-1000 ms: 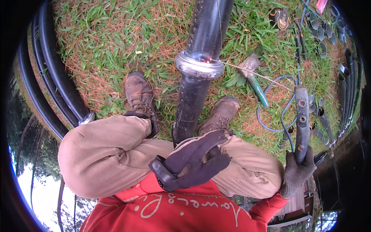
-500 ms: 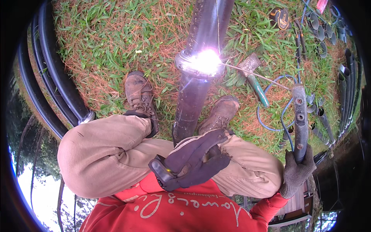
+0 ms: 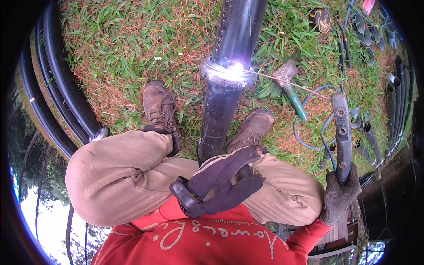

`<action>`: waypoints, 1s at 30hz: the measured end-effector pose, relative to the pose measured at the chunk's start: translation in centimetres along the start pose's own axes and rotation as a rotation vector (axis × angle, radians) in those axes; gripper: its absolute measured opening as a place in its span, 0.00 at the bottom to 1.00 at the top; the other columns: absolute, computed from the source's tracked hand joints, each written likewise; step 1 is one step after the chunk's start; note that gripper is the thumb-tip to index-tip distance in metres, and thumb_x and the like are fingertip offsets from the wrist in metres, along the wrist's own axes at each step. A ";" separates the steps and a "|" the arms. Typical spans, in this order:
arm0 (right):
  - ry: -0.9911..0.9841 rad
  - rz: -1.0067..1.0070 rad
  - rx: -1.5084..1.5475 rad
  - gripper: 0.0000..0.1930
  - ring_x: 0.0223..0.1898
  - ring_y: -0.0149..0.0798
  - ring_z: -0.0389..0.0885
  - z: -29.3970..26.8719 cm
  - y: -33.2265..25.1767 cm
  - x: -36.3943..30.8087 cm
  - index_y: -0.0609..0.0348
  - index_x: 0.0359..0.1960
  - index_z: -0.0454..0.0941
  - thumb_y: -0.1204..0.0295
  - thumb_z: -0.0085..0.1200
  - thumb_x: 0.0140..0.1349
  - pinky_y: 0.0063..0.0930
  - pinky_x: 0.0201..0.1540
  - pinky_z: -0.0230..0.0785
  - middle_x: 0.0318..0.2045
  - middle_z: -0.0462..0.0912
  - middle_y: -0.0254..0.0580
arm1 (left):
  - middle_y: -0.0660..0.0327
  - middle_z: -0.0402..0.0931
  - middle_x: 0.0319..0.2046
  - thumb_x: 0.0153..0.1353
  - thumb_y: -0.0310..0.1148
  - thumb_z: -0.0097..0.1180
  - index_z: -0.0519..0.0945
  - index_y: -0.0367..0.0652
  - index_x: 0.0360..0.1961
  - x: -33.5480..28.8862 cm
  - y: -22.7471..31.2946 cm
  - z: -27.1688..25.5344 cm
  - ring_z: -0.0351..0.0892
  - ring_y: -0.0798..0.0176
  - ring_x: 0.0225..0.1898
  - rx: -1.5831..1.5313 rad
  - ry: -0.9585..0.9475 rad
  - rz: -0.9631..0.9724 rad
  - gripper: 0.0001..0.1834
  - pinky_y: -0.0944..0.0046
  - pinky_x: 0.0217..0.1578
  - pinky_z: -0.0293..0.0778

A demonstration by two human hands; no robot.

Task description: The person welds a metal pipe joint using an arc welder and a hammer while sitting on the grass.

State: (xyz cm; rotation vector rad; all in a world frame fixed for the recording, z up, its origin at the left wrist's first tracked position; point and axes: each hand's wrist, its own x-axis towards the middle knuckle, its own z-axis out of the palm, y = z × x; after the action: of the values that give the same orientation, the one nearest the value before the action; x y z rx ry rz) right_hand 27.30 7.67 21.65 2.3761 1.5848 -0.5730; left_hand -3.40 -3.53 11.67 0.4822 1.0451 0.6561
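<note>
My right hand, in a grey knit glove, grips the end of a black electrode holder. From its far end a thin welding rod runs left to a metal ring around a dark pipe. A bright white-violet arc glows where the rod tip meets the ring; the glare hides the tip. My left hand, in a dark glove with a small device at the wrist, rests over my lap near the pipe's close end. Its fingers are apart, holding nothing visible.
A hammer with a green handle lies in the grass right of the ring. Blue cable loops beside it. Long dark pipes lie at left, more pipes at far right. My boots flank the pipe.
The arc's glare has shrunk and dimmed, so more of the ring shows. The electrode holder's far end has shifted slightly left and up. My left hand has stayed in place.
</note>
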 end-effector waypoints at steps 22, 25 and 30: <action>0.063 -0.045 0.029 0.16 0.32 0.26 0.72 0.2 0.5 0.0 0.65 0.46 0.82 0.79 0.65 0.55 0.29 0.38 0.69 0.29 0.79 0.35 | 0.56 0.88 0.38 0.67 0.31 0.74 0.75 0.32 0.71 0.6 1.7 -0.6 0.87 0.63 0.37 0.196 -0.001 -0.014 0.34 0.61 0.42 0.81; 0.025 0.011 0.017 0.19 0.34 0.29 0.78 0.1 0.6 0.0 0.67 0.50 0.84 0.79 0.65 0.55 0.32 0.43 0.75 0.32 0.85 0.41 | 0.56 0.88 0.38 0.67 0.32 0.74 0.75 0.33 0.71 0.9 1.9 -0.7 0.87 0.62 0.37 0.136 -0.016 -0.015 0.34 0.60 0.41 0.81; 0.021 0.010 0.016 0.20 0.34 0.29 0.79 0.0 0.4 0.0 0.67 0.51 0.84 0.79 0.66 0.54 0.32 0.42 0.76 0.32 0.85 0.42 | 0.56 0.88 0.37 0.66 0.31 0.74 0.76 0.34 0.71 1.0 2.2 -0.7 0.88 0.61 0.37 0.105 0.003 0.009 0.34 0.59 0.41 0.82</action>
State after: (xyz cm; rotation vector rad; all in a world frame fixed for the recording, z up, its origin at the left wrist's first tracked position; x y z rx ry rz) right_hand 27.72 7.52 21.63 2.4082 1.5817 -0.5617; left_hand -4.25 -1.22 12.19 0.5779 1.0847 0.6125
